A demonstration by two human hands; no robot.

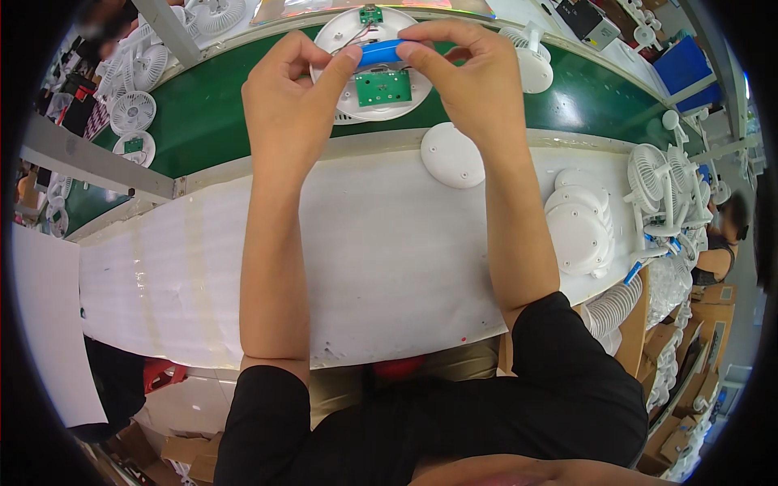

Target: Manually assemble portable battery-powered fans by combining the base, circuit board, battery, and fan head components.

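Between both hands, level over an opened round white fan base (pixel 348 104), is a blue cylindrical battery (pixel 379 53). My left hand (pixel 296 89) pinches its left end between thumb and fingers. At the right end, my right hand (pixel 474 69) grips it the same way. Inside the base sit a green circuit board (pixel 384 87) and a smaller green board (pixel 370 14) at the far rim, with thin wires near it. Whether the battery touches the base cannot be seen. A round white cover (pixel 452 155) lies on the table just nearer than my right hand.
Stacked white covers (pixel 577 235) stand right of my right forearm, beside several white fans (pixel 652 182). Another white fan base (pixel 533 69) is on the green conveyor belt (pixel 207 113). A metal post (pixel 97 166) stands at the left. Other people are in the background.
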